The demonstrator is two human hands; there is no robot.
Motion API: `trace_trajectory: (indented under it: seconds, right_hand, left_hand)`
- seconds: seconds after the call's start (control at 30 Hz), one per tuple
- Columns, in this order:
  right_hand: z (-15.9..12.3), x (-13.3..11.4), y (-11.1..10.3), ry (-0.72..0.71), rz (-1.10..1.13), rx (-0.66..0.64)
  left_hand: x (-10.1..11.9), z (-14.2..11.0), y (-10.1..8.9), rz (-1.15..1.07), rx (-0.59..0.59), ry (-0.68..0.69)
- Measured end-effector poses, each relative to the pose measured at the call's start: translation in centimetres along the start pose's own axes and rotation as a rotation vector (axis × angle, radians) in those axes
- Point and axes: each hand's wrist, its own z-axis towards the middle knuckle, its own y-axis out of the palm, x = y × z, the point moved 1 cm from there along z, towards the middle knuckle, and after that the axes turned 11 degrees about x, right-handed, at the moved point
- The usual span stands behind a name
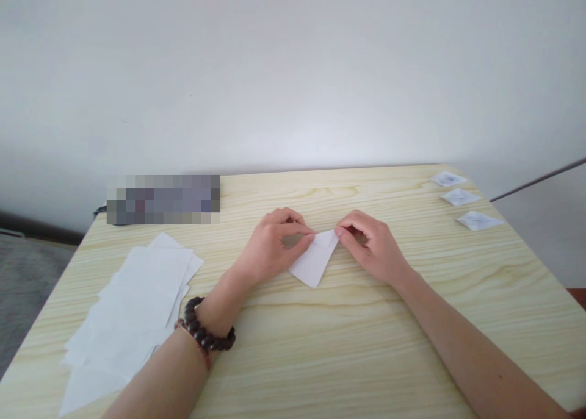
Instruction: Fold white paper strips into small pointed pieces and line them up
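Observation:
A small piece of folded white paper [314, 261] is held just above or on the wooden table, in the middle of the view. My left hand [277, 242] pinches its upper left edge between thumb and forefinger. With thumb and fingertips closed, my right hand [372, 243] grips the paper's upper right corner. A fold line crosses the paper near its top. Part of its left side is hidden behind my left hand. A dark beaded bracelet [201, 333] circles my left wrist.
Loose white paper sheets [137, 303] lie in an overlapping pile at the table's left. Three folded paper boats [478, 221] stand in a row at the far right. A pixelated dark object [165, 200] sits at the back left. Behind the table [348, 358] rises a white wall [293, 71].

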Motion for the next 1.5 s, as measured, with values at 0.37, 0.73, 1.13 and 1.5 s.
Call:
trace_trajectory:
  seconds: [0.37,0.73,1.13,1.5]
  right_hand:
    - [-0.18,0.74,0.5,-0.009,-0.154,0.086]
    - [-0.37,0.46,0.03,-0.147,-0.101,-0.135]
    - [-0.09,0.4,-0.06,-0.213,-0.06,-0.102]
    - [-0.12,0.43,0.07,-0.185,-0.059,-0.096]
  left_hand:
    - [0.03,-0.39,0.06,0.24,-0.111,0.206]
    - [-0.35,-0.4,0.25,0.432,0.002,0.144]
    - [0.05,-0.31,-0.16,0.333,-0.021,0.241]
    - [0.02,-0.39,0.15,0.404,0.035,0.27]
